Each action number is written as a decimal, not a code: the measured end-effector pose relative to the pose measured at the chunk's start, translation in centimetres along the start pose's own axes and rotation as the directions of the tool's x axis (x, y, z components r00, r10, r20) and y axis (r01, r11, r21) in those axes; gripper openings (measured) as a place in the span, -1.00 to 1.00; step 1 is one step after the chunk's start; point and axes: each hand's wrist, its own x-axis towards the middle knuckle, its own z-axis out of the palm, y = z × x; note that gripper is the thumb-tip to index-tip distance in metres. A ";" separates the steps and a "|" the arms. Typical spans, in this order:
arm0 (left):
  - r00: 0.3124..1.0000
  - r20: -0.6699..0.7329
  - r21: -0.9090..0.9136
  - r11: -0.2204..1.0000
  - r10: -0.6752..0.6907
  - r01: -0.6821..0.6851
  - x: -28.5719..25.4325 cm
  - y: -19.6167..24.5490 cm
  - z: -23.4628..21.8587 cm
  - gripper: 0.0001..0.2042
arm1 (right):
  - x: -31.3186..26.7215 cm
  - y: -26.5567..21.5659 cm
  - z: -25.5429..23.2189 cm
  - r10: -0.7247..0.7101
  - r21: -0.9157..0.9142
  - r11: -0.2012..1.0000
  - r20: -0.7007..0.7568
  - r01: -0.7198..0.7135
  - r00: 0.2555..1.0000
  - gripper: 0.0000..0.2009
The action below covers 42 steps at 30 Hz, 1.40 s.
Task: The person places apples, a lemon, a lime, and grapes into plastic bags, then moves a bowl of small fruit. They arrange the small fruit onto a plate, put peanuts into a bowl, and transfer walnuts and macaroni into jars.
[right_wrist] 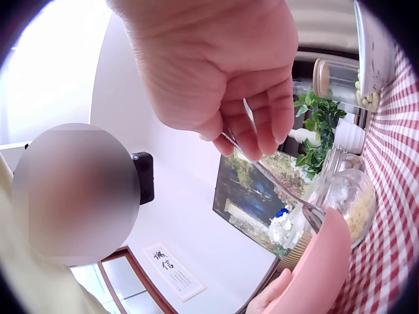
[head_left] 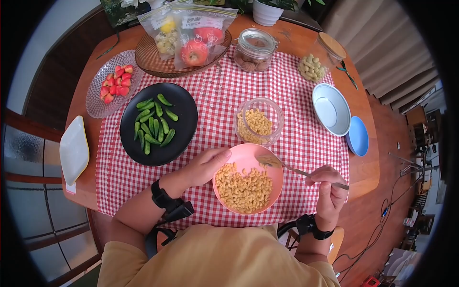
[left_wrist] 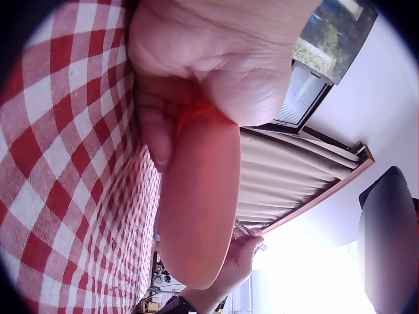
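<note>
My left hand [head_left: 210, 166] grips the left rim of a pink bowl [head_left: 247, 154], thumb over the rim and fingers beneath. The left wrist view shows the bowl's outer side [left_wrist: 200, 203] tilted up from the cloth. Elbow macaroni [head_left: 245, 190] lies in the near part of the bowl. In my right hand [head_left: 331, 193] is a metal spoon [head_left: 297, 171], pinched by its handle. Its head is over the bowl's far right side, as the right wrist view also shows at the bowl's rim [right_wrist: 330, 226]. Just behind stands a round glass container [head_left: 278, 119] holding more macaroni [head_left: 258, 121].
A black plate of small cucumbers [head_left: 187, 107], a glass dish of cut red fruit [head_left: 95, 106] and a white tray [head_left: 75, 150] stand left. Bagged fruit in a brown basket [head_left: 148, 60] and two jars [head_left: 256, 48] are behind. White [head_left: 331, 109] and blue [head_left: 358, 137] bowls sit right.
</note>
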 end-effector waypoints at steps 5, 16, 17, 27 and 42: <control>1.000 -0.003 0.013 1.000 -0.011 0.011 0.0 0.0 -0.1 -0.57 | -0.6 -0.3 -0.8 -0.004 0.174 0.985 -0.021 0.007 1.000 -0.77; 1.000 0.006 -0.042 0.999 -0.005 0.005 0.1 -0.2 -0.2 -0.58 | -1.8 0.0 -0.1 0.200 0.208 0.962 -0.109 -0.175 0.974 -0.76; 1.000 0.005 -0.061 0.998 -0.006 0.006 0.1 -0.1 -0.2 -0.58 | -1.8 1.1 0.1 0.222 0.274 0.944 -0.112 -0.185 0.969 -0.77; 1.000 -0.007 -0.036 0.999 -0.017 0.017 0.1 0.1 -0.1 -0.58 | -2.0 4.6 2.9 0.583 0.712 0.604 -0.089 -0.358 0.807 -0.75; 1.000 -0.022 -0.050 0.999 -0.007 0.006 0.0 0.4 0.2 -0.56 | 2.5 2.6 1.8 0.467 0.722 0.675 -0.259 -0.152 0.845 -0.74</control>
